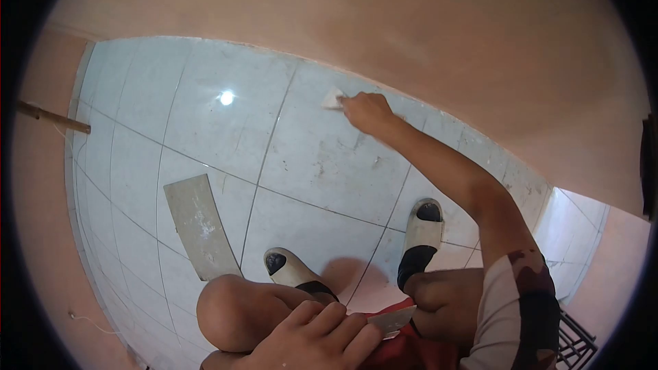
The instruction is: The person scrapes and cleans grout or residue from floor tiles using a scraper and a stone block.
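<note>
My right hand [368, 113] reaches far forward, its fingers closed round a putty knife [332, 100]. The pale, wedge-shaped blade lies at the tiled floor, close to the foot of the wall. Marks and smudges show on the tiles below that hand. Near my lap, my left hand [319, 339] is closed on a flat grey scraper blade [394, 320], whose end sticks out past the fingers. The palm side of this hand and the rest of the scraper are hidden.
A grey rectangular board [202, 226] with white smears lies on the floor tiles [308, 144], left of my feet. My slippers [425, 229] stand on the tiles. A wooden pole [62, 122] juts in at left. A black metal rack [576, 339] is at lower right.
</note>
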`<state>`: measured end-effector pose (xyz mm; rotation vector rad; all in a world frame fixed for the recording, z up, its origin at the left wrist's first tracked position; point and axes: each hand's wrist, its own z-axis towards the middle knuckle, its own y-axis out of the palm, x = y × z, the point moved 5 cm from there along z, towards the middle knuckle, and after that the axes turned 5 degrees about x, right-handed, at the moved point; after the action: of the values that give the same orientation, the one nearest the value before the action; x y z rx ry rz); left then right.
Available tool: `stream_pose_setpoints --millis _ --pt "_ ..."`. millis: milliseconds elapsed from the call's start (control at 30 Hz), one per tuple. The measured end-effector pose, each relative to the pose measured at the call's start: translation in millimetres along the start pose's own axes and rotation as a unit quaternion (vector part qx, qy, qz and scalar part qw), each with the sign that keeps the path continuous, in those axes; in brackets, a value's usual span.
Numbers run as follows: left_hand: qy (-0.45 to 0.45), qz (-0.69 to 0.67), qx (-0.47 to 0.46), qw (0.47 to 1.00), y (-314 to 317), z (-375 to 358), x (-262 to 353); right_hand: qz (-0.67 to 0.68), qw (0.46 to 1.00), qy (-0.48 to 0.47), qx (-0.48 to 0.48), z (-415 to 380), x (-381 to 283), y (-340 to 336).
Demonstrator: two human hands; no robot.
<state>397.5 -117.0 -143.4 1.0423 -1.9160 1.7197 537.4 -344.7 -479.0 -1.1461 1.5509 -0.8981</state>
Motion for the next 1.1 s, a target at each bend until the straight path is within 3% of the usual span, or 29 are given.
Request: stream_pose_setpoints --millis 133,233,300,333,400,500,633,700,767,900,1000,1067,1100 --pt "0.000 -0.025 0.010 1.000 -9 -6 3 -0.006 0.998 0.052 0.028 -32 45 -4" --pt "-0.026 -0.041 0.008 0.999 -10 -18 -3 -0.010 0.997 0.063 -0.038 -86 62 -17" --pt "-0.039 -0.044 0.010 0.998 -12 -20 -5 -0.030 0.985 0.130 -0.114 -105 68 -20" --pt "-0.052 -0.045 0.007 0.998 -12 -21 -7 -0.029 0.984 0.130 -0.114 -101 67 -20" --pt "-0.049 -0.042 0.008 0.998 -10 -18 -6 -0.015 0.998 0.058 -0.021 -78 58 -25" --pt "-0.034 -0.034 -0.001 0.999 -4 -10 -1 -0.040 0.997 0.061 0.006 -40 58 -22" --pt "-0.020 -0.031 -0.003 0.999 -6 -7 4 -0.053 0.996 0.077 -0.007 -68 71 -26" --pt "-0.028 -0.060 0.003 0.998 -11 -9 4 -0.067 0.990 0.069 -0.098 -109 87 -28" --pt "-0.040 -0.089 0.006 0.995 -14 -11 1 -0.001 0.991 0.056 -0.122 -159 110 -48" --pt "-0.055 -0.059 0.019 0.997 -14 -9 -6 -0.015 0.992 0.109 -0.055 -278 197 -51" --pt "-0.054 -0.047 0.018 0.997 -10 0 -10 -0.014 0.982 0.188 -0.032 -365 241 -47" --pt "-0.053 -0.045 0.006 0.998 -6 8 -9 -0.032 0.940 0.338 -0.021 -420 263 -50" --pt "-0.065 -0.053 0.023 0.996 -7 13 -10 -0.030 0.936 0.351 -0.023 -446 277 -43"
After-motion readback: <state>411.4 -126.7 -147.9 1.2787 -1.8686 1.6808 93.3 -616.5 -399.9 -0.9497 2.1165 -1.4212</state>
